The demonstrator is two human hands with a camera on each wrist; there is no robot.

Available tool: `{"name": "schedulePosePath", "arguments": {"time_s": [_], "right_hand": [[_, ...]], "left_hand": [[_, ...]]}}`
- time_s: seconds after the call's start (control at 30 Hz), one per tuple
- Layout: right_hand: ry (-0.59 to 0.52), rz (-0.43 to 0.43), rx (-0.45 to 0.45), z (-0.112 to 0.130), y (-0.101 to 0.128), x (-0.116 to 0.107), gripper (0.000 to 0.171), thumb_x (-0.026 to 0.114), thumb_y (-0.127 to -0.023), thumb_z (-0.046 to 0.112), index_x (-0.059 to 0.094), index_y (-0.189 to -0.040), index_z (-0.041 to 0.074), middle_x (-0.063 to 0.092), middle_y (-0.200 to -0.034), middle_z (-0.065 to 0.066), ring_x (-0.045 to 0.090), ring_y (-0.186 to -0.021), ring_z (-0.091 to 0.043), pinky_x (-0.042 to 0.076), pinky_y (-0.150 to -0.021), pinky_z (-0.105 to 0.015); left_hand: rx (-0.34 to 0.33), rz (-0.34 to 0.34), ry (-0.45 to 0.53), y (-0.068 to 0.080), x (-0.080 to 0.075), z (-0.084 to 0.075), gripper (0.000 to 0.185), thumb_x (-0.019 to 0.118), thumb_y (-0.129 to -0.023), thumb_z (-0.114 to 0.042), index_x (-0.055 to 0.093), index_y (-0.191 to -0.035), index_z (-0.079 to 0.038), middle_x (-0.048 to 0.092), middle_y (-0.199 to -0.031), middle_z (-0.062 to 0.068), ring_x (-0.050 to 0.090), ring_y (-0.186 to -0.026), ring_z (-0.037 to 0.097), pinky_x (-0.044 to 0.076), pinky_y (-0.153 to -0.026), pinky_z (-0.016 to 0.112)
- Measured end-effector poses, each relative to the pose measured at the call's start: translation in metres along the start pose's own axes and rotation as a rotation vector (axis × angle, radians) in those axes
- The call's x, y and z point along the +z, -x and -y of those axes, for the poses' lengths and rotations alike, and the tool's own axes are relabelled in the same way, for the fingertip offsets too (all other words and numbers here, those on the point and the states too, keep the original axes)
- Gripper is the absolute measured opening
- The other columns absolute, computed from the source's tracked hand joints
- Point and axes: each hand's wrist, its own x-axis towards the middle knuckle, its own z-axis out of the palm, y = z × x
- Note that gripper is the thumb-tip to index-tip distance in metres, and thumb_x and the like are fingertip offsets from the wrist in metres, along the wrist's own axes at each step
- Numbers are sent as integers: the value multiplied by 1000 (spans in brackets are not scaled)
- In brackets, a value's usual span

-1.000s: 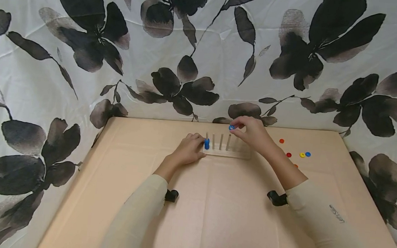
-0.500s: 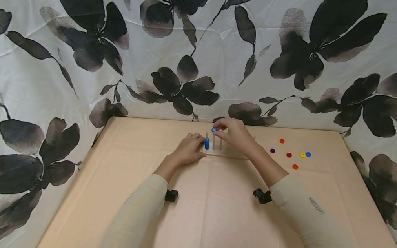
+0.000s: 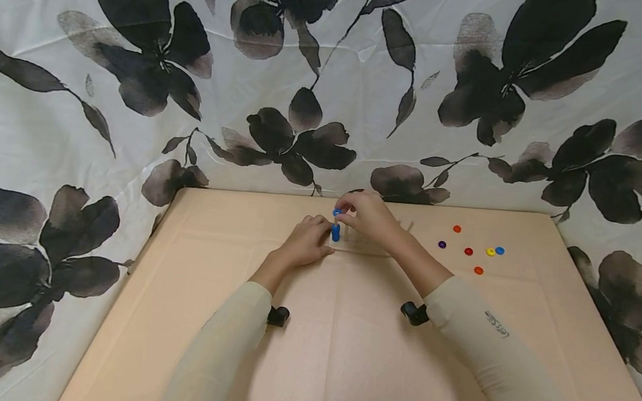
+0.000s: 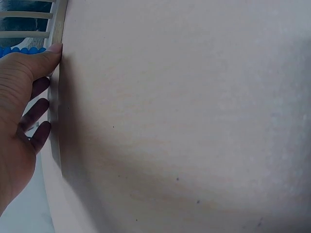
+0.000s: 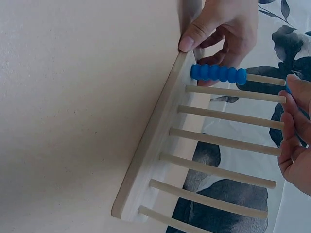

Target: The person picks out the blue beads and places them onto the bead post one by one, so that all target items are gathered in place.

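Observation:
A pale wooden peg rack [image 3: 351, 249] lies at the table's far middle, with several upright pegs [image 5: 228, 116]. Its leftmost peg carries a stack of blue rings [image 3: 335, 232] [image 5: 218, 73]. My left hand [image 3: 308, 241] grips the rack's left end: the thumb [image 5: 189, 42] presses the base's near edge [image 4: 57, 29] and the fingers curl behind it. My right hand [image 3: 365, 217] pinches one blue ring [image 3: 336, 212] at the tip of that leftmost peg, just above the stack. In the right wrist view only a sliver of this ring [image 5: 287, 89] shows beside my fingers [image 5: 294, 131].
Several loose rings lie on the beige table [image 3: 342, 355] to the right of the rack: orange [image 3: 457, 228], purple [image 3: 441, 244], red [image 3: 468, 251], yellow [image 3: 490, 251], blue [image 3: 499, 250]. A flower-print cloth [image 3: 331, 87] hangs behind and beside the table.
My right hand has carried the blue ring leftwards from over the middle pegs to the tip of the leftmost peg. My left hand has stayed on the rack's end.

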Motion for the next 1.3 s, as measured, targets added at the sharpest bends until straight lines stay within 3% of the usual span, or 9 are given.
{"name": "schedulePosePath", "arguments": {"time_s": [0.23, 0.8, 1.3], "right_hand": [[50, 11, 0, 0, 4, 4, 18, 73, -86, 32, 72, -98, 18, 72, -90, 4, 61, -93, -18, 48, -84, -35], [57, -6, -1, -1, 10, 10, 18, 74, -85, 29, 72, -96, 16, 71, -88, 3, 60, -91, -17, 49, -83, -34], [43, -18, 30, -2, 5, 7, 18, 75, -84, 29, 71, -97, 17, 71, -89, 3, 60, -90, -16, 50, -80, -32]], "left_hand": [[-11, -10, -3, 3, 2, -2, 58, 73, -84, -39, 55, -132, -13, 54, -127, 1, 47, -117, 25, 42, -99, 45], [-18, -20, -2, 7, 3, -7, 57, 73, -84, -39, 56, -131, -12, 54, -128, 1, 47, -115, 23, 42, -97, 44], [5, -13, -2, -2, 1, 2, 58, 73, -84, -40, 56, -131, -11, 55, -126, 1, 48, -114, 23, 43, -97, 43]]}}
